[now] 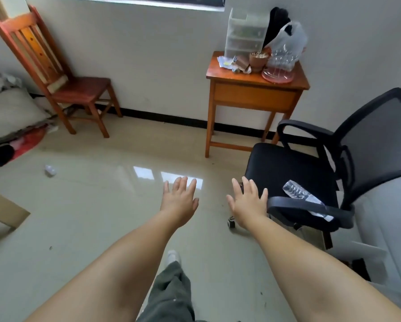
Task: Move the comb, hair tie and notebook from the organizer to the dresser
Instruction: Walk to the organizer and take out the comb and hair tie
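A clear plastic drawer organizer (245, 33) stands at the back of a small orange wooden dresser (255, 96) against the far wall. I cannot make out a comb, hair tie or notebook from here. My left hand (179, 198) and my right hand (249, 201) are stretched out in front of me over the tiled floor, palms down, fingers spread, holding nothing. Both are well short of the dresser.
A black mesh office chair (310, 173) with a clear plastic wrapper on its seat stands right of my right hand. A wooden chair (62, 80) is at the far left. A brown cup, a pink tray, papers and a white bag crowd the dresser top. Bedding lies at left.
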